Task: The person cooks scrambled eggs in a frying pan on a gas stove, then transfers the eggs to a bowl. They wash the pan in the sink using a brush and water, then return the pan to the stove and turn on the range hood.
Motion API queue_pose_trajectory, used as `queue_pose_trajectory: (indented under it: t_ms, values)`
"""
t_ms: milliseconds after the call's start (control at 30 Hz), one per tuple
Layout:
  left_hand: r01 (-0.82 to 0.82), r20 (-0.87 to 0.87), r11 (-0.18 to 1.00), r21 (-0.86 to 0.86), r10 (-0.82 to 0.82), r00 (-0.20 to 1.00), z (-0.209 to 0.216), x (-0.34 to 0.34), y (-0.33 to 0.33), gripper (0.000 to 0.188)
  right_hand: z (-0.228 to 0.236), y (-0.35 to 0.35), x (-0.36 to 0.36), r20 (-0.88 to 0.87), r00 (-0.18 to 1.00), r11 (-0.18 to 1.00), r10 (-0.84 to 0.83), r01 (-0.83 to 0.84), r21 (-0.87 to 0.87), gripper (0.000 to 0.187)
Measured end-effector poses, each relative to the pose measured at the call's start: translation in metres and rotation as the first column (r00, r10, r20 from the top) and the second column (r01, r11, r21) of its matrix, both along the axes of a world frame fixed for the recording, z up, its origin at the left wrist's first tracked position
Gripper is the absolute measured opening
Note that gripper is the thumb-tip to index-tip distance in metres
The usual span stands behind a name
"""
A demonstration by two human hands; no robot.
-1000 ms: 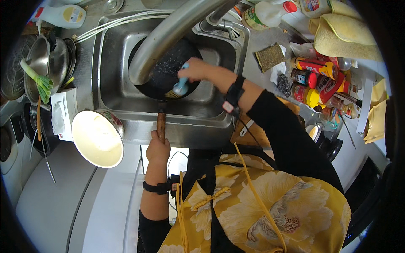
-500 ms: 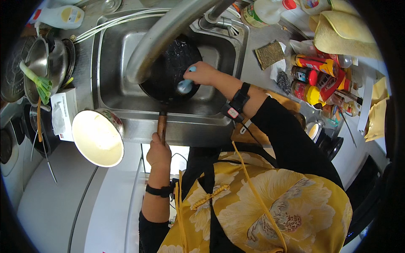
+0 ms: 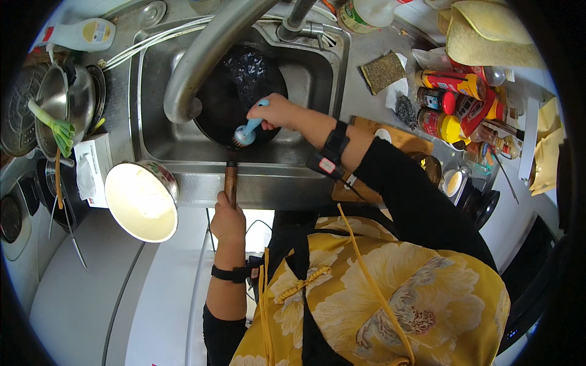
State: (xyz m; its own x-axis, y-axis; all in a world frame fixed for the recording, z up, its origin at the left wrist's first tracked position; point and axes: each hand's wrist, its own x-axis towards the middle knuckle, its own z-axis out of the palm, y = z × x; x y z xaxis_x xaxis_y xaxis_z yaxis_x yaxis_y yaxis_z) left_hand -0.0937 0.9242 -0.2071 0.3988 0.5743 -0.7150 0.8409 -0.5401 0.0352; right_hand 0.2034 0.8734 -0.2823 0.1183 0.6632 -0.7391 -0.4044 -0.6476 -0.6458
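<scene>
A black wok (image 3: 215, 104) rests in the metal sink (image 3: 293, 143), with water glinting in its far part. My left hand (image 3: 228, 221) is closed around the wok's wooden handle (image 3: 231, 179), which sticks out over the sink's front edge. In my right hand (image 3: 278, 113) is a light blue dish brush (image 3: 250, 126), gripped by its handle. The brush head, with pale bristles, is at the near inner side of the wok, close to where the handle joins. Above the wok's left part arches the thick faucet spout (image 3: 189, 79).
A cream enamel bowl (image 3: 141, 204) stands left of the sink's front edge. Pans (image 3: 79, 100) and a green onion (image 3: 58, 127) are at far left. To the right lie a scouring pad (image 3: 383, 73), steel wool (image 3: 406, 111), a cutting board (image 3: 360, 186) and several jars (image 3: 442, 122).
My right hand has moved the brush left and nearer, from the wok's right side toward its handle end. My left hand keeps hold of the handle. The view has shifted slightly.
</scene>
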Motion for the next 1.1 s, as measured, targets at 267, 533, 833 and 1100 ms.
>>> queue_pose_trajectory:
  t_ms: [267, 533, 833, 1100]
  values:
    - [-0.007, -0.011, 1.0, 0.007, 0.007, 1.0, 0.001, 0.0, 0.0, 0.046, -0.013, -0.005, 0.003, 0.735, 0.63, 0.968, 0.252, -0.174, -0.182, 0.028]
    - [-0.021, -0.021, 1.0, -0.001, 0.021, 1.0, 0.0, 0.0, -0.002, 0.049, -0.009, -0.007, 0.004, 0.494, 0.824, 0.945, 0.278, -0.144, -0.293, 0.031]
    - [-0.024, -0.024, 1.0, 0.002, 0.024, 0.999, -0.001, 0.001, -0.001, 0.048, -0.013, -0.01, 0.009, 0.389, 0.902, 0.921, 0.187, -0.024, -0.389, 0.037]
    - [-0.033, -0.024, 0.999, 0.018, 0.034, 0.999, -0.002, 0.0, -0.004, 0.048, -0.007, -0.011, 0.02, 0.116, 0.993, 0.983, 0.032, -0.01, -0.182, 0.038]
